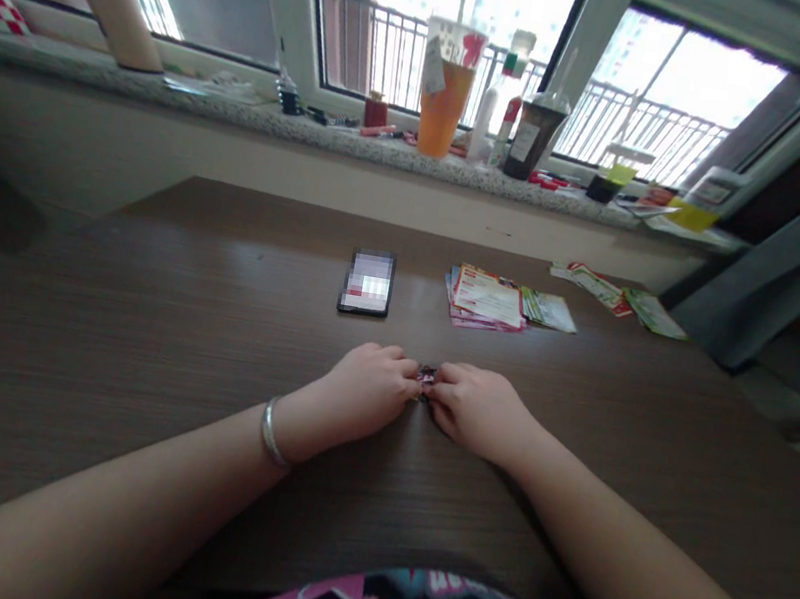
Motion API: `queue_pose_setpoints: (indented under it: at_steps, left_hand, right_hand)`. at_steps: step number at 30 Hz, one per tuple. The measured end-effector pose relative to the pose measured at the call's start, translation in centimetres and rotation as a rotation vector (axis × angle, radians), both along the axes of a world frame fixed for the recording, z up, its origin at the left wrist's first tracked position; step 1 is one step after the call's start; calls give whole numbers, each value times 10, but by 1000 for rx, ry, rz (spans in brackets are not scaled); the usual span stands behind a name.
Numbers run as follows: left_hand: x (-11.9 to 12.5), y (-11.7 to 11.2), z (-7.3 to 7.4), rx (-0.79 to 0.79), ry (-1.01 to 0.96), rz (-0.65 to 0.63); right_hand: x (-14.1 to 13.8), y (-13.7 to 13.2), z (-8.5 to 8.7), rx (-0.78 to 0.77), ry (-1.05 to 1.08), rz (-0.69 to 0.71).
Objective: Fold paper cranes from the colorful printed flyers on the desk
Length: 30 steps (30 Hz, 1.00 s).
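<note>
Head view: fingertips (411,382) of both hands pinched together on a small dark item (425,376), too small to identify, held low at the centre of the table (139,319). Left hand (366,390) has a bracelet (270,433) at the wrist; right hand (477,413) is bare. Beyond: phone (367,282), stack of leaflets (487,298) near it. Orange drink cup (446,89) on windowsill (174,97).

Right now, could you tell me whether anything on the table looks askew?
Nothing spilled. The leaflet stack is fanned unevenly; loose leaflets lie strewn at the far right. Left hand and right hand pinch a small item.
</note>
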<state>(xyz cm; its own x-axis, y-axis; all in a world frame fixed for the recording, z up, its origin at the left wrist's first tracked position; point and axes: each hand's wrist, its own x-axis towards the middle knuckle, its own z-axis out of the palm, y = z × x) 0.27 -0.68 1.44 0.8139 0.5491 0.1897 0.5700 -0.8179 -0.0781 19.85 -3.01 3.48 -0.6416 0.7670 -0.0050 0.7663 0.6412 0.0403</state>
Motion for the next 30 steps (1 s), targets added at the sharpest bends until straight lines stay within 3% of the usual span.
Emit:
queue_pose_setpoints:
  at_steps: [7, 19, 30]
  left_hand:
    - [-6, -5, 12, 7, 103, -6]
    - [-9, -7, 17, -14, 144, 14]
    - [-2, -3, 6, 30, 82, -61]
  right_hand:
    - [2, 2, -1, 11, 0, -1]
    - [3, 3, -4, 47, 9, 10]
    - [6, 5, -4, 5, 61, 6]
